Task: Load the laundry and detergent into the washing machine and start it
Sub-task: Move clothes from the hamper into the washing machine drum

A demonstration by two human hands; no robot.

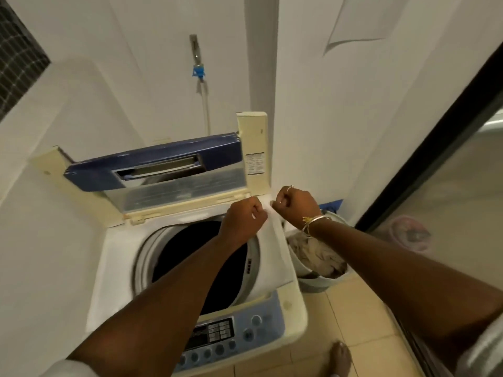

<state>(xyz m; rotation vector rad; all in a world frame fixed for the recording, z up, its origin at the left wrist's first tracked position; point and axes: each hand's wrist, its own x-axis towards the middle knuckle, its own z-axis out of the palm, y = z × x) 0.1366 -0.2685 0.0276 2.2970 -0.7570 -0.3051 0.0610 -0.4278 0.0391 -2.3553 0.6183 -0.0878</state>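
**White cloth held over the open washer**

A white cloth (272,248) hangs from both hands above the right side of the washing machine (114,270). The left hand (242,219) has its grip clamped on the cloth's top edge, fingers curled into a fist. The right hand (295,205), just beside it, is closed the same way on the edge a little farther right; it wears a ring, with bangles (315,223) on the wrist. From the two grips the cloth drops down and drapes over the right rim of the drum (190,265), which looks dark inside. Behind the grips the lid (155,170) stands folded up against the wall. Below them, on the near edge of the machine, sits the blue control panel (231,336) with its buttons. To the right of the grips, on the tiled floor (348,314), a bucket (313,284) holds more laundry (315,254). A bare foot (339,360) shows near the bottom edge.
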